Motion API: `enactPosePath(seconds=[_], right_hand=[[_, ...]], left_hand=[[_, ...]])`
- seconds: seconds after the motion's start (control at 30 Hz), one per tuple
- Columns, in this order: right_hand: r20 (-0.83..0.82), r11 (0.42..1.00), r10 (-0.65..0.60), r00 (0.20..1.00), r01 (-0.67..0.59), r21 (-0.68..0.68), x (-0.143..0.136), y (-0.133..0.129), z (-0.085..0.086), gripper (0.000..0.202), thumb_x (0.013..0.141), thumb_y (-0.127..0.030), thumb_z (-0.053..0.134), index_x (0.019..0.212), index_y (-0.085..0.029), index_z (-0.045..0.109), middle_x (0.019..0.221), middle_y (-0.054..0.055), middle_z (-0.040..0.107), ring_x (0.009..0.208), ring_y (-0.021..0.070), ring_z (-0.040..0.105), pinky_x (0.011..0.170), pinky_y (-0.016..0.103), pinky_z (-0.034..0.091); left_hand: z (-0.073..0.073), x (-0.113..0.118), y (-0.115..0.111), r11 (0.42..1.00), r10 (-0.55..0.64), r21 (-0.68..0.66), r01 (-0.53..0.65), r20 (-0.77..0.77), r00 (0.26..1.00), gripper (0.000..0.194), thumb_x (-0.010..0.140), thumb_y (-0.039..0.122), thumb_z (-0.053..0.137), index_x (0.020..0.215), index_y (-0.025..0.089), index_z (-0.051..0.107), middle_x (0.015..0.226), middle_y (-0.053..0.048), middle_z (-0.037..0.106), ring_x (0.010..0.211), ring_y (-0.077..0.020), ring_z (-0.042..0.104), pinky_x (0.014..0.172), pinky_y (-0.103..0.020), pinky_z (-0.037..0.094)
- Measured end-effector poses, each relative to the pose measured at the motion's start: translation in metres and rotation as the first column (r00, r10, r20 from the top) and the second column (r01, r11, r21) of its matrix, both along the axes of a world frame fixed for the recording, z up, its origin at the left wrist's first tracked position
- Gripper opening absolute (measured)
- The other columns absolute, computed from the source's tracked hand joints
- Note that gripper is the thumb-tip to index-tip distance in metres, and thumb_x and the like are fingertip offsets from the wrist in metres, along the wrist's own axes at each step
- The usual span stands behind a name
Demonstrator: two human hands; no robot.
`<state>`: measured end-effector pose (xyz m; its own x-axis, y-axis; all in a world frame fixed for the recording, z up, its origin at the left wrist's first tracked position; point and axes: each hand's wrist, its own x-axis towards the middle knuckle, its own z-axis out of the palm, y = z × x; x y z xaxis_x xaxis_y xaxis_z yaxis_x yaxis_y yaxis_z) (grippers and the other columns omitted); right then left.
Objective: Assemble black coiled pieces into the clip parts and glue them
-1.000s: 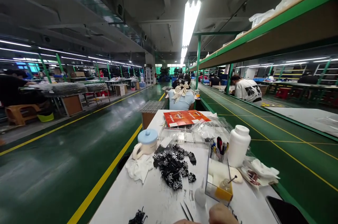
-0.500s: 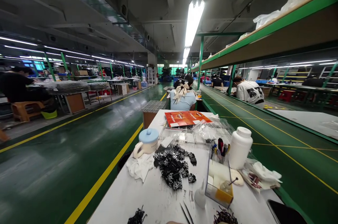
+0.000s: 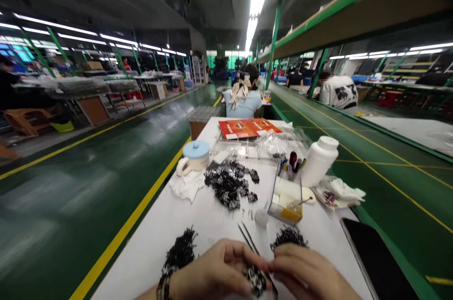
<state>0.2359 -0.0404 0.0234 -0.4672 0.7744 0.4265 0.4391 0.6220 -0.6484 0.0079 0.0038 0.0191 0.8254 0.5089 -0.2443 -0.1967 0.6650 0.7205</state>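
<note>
- While the left hand point(image 3: 222, 269) grips a small black-and-silver piece point(image 3: 255, 281) between thumb and fingers, the right hand point(image 3: 311, 269) comes up just beside it, fingers bent and close together; I cannot tell whether they pinch anything.
- That piece sits low over the near part of the white table point(image 3: 141, 253), partly hidden by fingers.
- Dark tweezers point(image 3: 249, 238) slant past the left fingers; from where I stand, contact is unclear.
- A beaded bracelet point(image 3: 166, 283) circles the left wrist, with a pile of thin black bits point(image 3: 180, 248) next to it.
- Just beyond the right hand lies a second dark pile point(image 3: 289, 237).
- Farther up, I see a heap of black-and-silver parts point(image 3: 228, 187) between a blue-lidded mug point(image 3: 196, 161) and a clear box point(image 3: 287, 205).
- Off to the right lies a black phone point(image 3: 375, 257).
</note>
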Motion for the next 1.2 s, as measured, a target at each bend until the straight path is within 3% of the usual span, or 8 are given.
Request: enactPosePath(seconds=[0.1, 0.17, 0.23, 0.27, 0.47, 0.67, 0.9, 1.2], right_hand=[[-0.352, 0.976, -0.105, 0.93, 0.029, -0.214, -0.006, 0.001, 0.003, 0.016, 0.079, -0.012, 0.065, 0.091, -0.021, 0.069, 0.085, 0.008, 0.066, 0.08, 0.0183, 0.063, 0.071, 0.028, 0.055], [-0.605, 0.896, -0.237, 0.76, -0.07, -0.439, -0.012, 0.002, -0.002, 0.008, 0.074, -0.017, 0.072, 0.082, -0.019, 0.069, 0.082, 0.007, 0.063, 0.07, 0.0161, 0.062, 0.06, 0.026, 0.055], [-0.693, 0.811, -0.325, 0.644, -0.188, -0.554, -0.017, 0.003, -0.007, 0.013, 0.071, -0.026, 0.075, 0.079, -0.018, 0.068, 0.079, 0.005, 0.061, 0.058, 0.0127, 0.059, 0.048, 0.023, 0.051], [-0.7, 0.783, -0.341, 0.627, -0.222, -0.581, -0.02, 0.003, -0.009, 0.017, 0.07, -0.03, 0.076, 0.078, -0.017, 0.068, 0.076, 0.004, 0.059, 0.054, 0.0112, 0.056, 0.044, 0.022, 0.049], [-0.671, 0.689, -0.412, 0.616, -0.27, -0.672, -0.031, 0.002, -0.01, 0.022, 0.068, -0.038, 0.077, 0.074, -0.019, 0.068, 0.067, 0.001, 0.054, 0.055, 0.0091, 0.05, 0.047, 0.021, 0.041], [-0.619, 0.68, -0.417, 0.666, -0.224, -0.698, -0.03, 0.002, -0.012, 0.019, 0.066, -0.035, 0.079, 0.074, -0.021, 0.071, 0.068, 0.002, 0.054, 0.063, 0.012, 0.051, 0.052, 0.023, 0.041], [-0.578, 0.774, -0.322, 0.749, -0.144, -0.617, -0.026, -0.002, -0.01, 0.011, 0.074, -0.03, 0.075, 0.084, -0.027, 0.072, 0.073, 0.002, 0.056, 0.067, 0.0116, 0.052, 0.056, 0.023, 0.041], [-0.433, 0.823, -0.307, 0.847, 0.008, -0.568, -0.03, -0.004, -0.003, 0.009, 0.075, -0.03, 0.074, 0.082, -0.025, 0.073, 0.068, 0.002, 0.059, 0.064, 0.0123, 0.053, 0.055, 0.025, 0.04]], left_hand=[[0.008, 0.002, -0.002, 0.994, 0.033, 0.104, -0.028, -0.045, 0.998, 0.044, 0.059, 0.016, 0.081, 0.1, 0.011, 0.065, 0.099, -0.011, 0.068, 0.092, -0.0169, 0.063, 0.082, -0.026, 0.044], [0.007, 0.001, -0.002, 0.985, 0.05, 0.166, -0.036, -0.079, 0.996, 0.04, 0.065, 0.014, 0.078, 0.101, 0.012, 0.062, 0.11, -0.011, 0.065, 0.096, -0.0177, 0.062, 0.084, -0.029, 0.045], [0.003, 0.001, -0.005, 0.98, 0.04, 0.2, -0.019, -0.102, 0.994, 0.039, 0.067, 0.013, 0.076, 0.102, 0.013, 0.059, 0.115, -0.013, 0.062, 0.099, -0.0193, 0.061, 0.089, -0.033, 0.045], [0.002, 0.001, -0.006, 0.979, 0.035, 0.205, -0.012, -0.11, 0.993, 0.039, 0.068, 0.013, 0.076, 0.103, 0.013, 0.059, 0.116, -0.012, 0.062, 0.101, -0.0199, 0.061, 0.091, -0.034, 0.044], [0.002, 0.003, -0.013, 0.974, 0.095, 0.217, -0.071, -0.101, 0.99, 0.04, 0.069, 0.012, 0.075, 0.106, 0.017, 0.061, 0.098, -0.004, 0.067, 0.097, -0.0143, 0.062, 0.087, -0.025, 0.048], [0.005, 0.003, -0.013, 0.962, 0.18, 0.222, -0.157, -0.087, 0.98, 0.036, 0.073, 0.012, 0.073, 0.105, 0.017, 0.058, 0.093, -0.002, 0.069, 0.088, -0.0103, 0.064, 0.076, -0.017, 0.051], [0.002, 0.004, -0.013, 0.924, 0.237, 0.329, -0.197, -0.088, 0.967, 0.035, 0.07, 0.01, 0.075, 0.101, 0.018, 0.061, 0.102, 0.0, 0.067, 0.093, -0.0099, 0.064, 0.084, -0.017, 0.051], [-0.002, 0.004, -0.015, 0.887, 0.262, 0.416, -0.2, -0.098, 0.96, 0.034, 0.073, 0.011, 0.074, 0.103, 0.021, 0.06, 0.105, 0.0, 0.066, 0.098, -0.0114, 0.063, 0.088, -0.019, 0.051]])
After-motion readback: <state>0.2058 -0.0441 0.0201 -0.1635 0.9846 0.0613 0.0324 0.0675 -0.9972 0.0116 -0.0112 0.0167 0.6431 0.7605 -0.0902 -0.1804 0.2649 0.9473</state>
